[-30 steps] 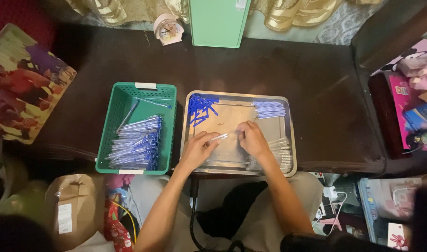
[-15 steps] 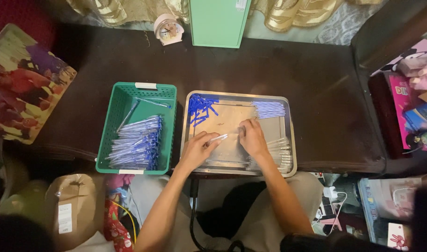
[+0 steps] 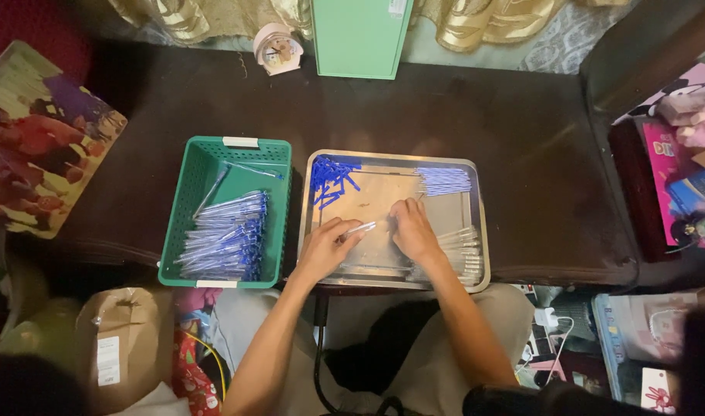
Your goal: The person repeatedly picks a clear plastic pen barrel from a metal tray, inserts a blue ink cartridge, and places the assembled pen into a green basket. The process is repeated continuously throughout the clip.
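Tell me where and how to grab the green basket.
Grip the green basket by its two short ends, near the white tabs, coming from above. Its long sides sit close to the metal tray, and pens fill the inside.

Both hands inside a steel tray (image 3: 476,254) on a dark table (image 3: 476,115): left hand (image 3: 325,248) pinching a clear pen barrel (image 3: 360,228), right hand (image 3: 414,231) just beside its tip. Blue caps (image 3: 329,176) heaped at eleven o'clock in the tray, refills (image 3: 443,181) at one. Green basket (image 3: 206,166) of assembled pens (image 3: 228,239) at nine.
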